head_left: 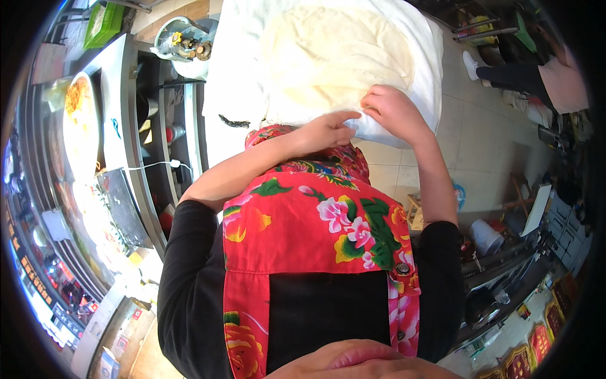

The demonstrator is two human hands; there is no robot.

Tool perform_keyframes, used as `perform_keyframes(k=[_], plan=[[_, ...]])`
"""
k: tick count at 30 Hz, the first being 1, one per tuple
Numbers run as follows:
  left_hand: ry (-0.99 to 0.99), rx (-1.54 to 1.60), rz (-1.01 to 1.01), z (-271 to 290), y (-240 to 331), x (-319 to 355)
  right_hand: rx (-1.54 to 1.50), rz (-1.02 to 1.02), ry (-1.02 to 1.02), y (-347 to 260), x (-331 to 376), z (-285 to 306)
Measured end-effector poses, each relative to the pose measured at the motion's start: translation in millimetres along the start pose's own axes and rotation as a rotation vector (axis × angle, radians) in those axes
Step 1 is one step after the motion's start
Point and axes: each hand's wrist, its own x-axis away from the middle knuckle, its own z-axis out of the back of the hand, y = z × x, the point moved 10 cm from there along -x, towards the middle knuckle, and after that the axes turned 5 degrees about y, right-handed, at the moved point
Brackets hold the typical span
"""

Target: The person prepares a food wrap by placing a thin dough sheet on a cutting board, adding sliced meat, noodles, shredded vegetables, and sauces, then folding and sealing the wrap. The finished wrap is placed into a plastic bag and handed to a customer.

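Note:
Before me lies a white cloth [237,57] with a wide, wrinkled cream-coloured sheet [334,54] on it. Whether that sheet is dough or damp fabric, I cannot tell. Over the near edge of the white cloth, my right hand [396,112] has its fingers curled and pressed together at the cream sheet's border. What they pinch, if anything, is too small to make out. My left hand [329,130] is just beside it, with the index finger stretched toward the right fingertips and the other fingers slightly apart. It holds nothing that I can see.
A gas cylinder [184,66] with a brass valve stands left of the cloth. Nearer on the left runs a counter with shelves [180,126] and a white cable. A person [558,79] is at the far right, beyond tiled floor [464,120]. A green crate [104,25] sits far left.

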Motion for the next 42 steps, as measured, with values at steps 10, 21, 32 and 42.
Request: perform_keyframes(k=[10,21,32,42], plan=[[0.095,0.791,0.304,-10.6,-12.8,14.3,0.073,0.216,0.003,-18.6,-13.3,-13.5],[0.359,0.8,0.179,-11.7,-23.1,27.7,0.084,0.174,-0.081,-19.6,-22.4,-20.8],[0.647,0.872,0.0,3.2,-34.0,6.8,-0.188,0.052,-0.1,0.6,-26.3,-17.5],[0.787,0.754,-0.019,20.7,-40.3,-4.2,-0.088,0.023,-0.05,6.0,-25.2,-20.8]])
